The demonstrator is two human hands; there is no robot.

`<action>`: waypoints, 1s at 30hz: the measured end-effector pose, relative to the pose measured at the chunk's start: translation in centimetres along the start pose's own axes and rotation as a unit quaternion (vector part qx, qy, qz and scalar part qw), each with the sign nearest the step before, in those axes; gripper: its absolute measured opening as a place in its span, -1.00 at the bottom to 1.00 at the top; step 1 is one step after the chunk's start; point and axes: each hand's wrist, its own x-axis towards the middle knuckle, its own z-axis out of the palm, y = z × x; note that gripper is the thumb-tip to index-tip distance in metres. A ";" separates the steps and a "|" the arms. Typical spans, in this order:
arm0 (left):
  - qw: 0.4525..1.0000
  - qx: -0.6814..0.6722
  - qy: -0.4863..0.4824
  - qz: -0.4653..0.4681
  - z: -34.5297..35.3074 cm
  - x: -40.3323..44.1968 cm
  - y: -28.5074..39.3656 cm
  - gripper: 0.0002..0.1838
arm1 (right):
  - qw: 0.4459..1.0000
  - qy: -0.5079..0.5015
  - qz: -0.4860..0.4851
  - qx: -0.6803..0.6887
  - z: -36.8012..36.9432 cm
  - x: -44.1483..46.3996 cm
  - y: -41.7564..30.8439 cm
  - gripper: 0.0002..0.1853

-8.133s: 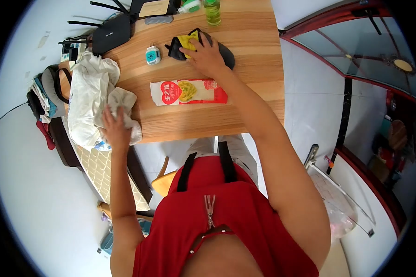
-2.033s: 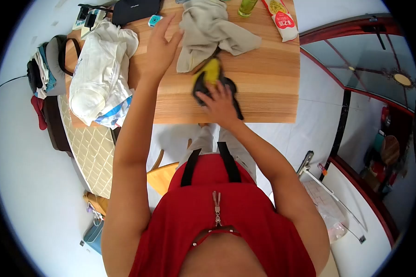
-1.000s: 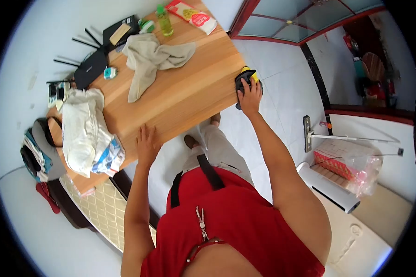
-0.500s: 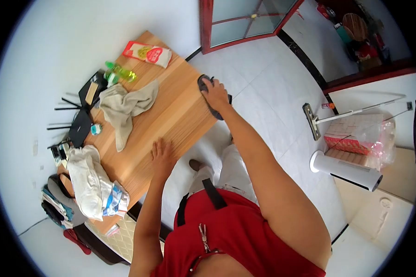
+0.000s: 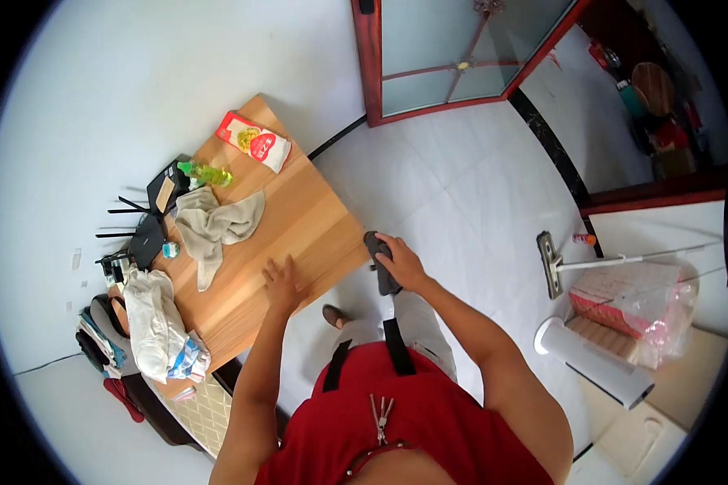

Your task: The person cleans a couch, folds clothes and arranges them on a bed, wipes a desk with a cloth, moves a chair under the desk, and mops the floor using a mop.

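Observation:
My right hand (image 5: 403,263) grips a dark grey cloth (image 5: 383,271) at the near right corner of the wooden table (image 5: 311,218). Part of the cloth hangs past the table edge, and my palm hides where the fingers meet it. Fingers spread, my left hand (image 5: 283,286) rests on the tabletop near its front edge, holding nothing. Farther in lies a crumpled beige cloth (image 5: 218,225). Behind it are a bottle of yellow-green liquid (image 5: 209,173) and a red and white packet (image 5: 254,141).
Black routers (image 5: 147,241) and a white bundle (image 5: 149,317) line the table's wall side. A chair (image 5: 206,408) stands at lower left. On the right are a mop (image 5: 549,265), a white cylindrical appliance (image 5: 594,364) and plastic-wrapped packages (image 5: 623,299). A red-framed glass door (image 5: 453,73) stands beyond.
My right hand has drawn the grey cloth along the table's end toward my body, to the near corner. My left hand stays on the tabletop. The camera view has shifted.

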 end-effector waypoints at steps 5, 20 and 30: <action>1.000 0.001 -0.003 -0.024 0.1 0.2 0.7 0.30 | 0.991 0.029 -0.124 -0.051 2.8 6.3 -1.4 -0.38; 1.000 0.013 0.028 0.009 -0.1 0.5 0.8 0.32 | 0.988 0.015 -0.110 -0.104 4.3 12.3 -3.0 -0.37; 1.000 0.016 -0.001 -0.016 -1.9 0.2 2.2 0.25 | 0.984 0.041 -0.095 -0.146 5.3 13.3 -4.0 -0.32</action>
